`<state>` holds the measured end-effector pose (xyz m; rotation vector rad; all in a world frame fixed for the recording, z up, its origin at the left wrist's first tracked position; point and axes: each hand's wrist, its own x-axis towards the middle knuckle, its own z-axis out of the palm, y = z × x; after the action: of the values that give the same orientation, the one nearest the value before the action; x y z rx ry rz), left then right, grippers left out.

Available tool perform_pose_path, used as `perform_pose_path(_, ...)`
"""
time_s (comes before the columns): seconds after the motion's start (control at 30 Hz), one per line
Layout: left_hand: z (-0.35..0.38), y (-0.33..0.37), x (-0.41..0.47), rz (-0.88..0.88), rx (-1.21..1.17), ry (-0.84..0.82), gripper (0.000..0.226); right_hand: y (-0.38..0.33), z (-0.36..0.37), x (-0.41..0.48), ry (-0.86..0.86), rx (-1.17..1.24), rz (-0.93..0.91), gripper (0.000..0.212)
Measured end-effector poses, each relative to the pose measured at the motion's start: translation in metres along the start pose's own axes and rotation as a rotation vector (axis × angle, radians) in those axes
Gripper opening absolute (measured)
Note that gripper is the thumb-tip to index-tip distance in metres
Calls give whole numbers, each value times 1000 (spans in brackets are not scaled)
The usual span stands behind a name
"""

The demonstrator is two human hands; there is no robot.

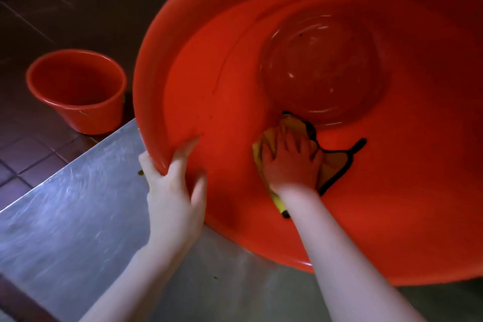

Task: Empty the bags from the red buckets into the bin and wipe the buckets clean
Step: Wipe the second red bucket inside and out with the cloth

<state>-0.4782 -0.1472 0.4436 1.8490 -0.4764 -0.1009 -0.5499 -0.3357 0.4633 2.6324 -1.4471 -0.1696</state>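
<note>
Bucket (392, 165) rests tilted on the tabletop (65, 217), at its left edge. Left hand (173, 191) clasps the rim. Right hand (290, 162), fingers spread, presses cloth (292, 124) against the inner wall.

Steel table (65, 217), dark tiled floor (26, 159)

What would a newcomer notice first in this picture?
The big red bucket, tilted on the metal table, fills the view. Inside, the right hand presses a yellow cloth to its wall; the left hand grips the rim. A smaller red bucket stands on the floor, left.
</note>
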Motion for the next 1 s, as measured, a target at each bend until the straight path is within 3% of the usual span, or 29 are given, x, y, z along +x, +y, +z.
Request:
perform_pose_path(0.17,8,-6,-5,-40,-43,10,33,-43,6,-84,100,147,-256,67)
perform_pose_path(0.27,8,-9,-5,-25,-52,-8,32,-53,8,-83,88,187,-172,67)
perform_pose_path(0.43,8,-14,-5,-4,-64,-30,38,-54,5,16,-43,329,128,61)
perform_pose_path(0.53,10,-15,-4,-5,-61,-13,38,-58,-1,40,-56,374,197,59)
perform_pose_path(0.8,8,-14,-5,-13,-110,-30,43,-75,7,-91,65,350,-318,68)
perform_pose_path(1.0,7,-17,-5,-33,-110,-58,44,-71,6,24,-12,375,-77,61)
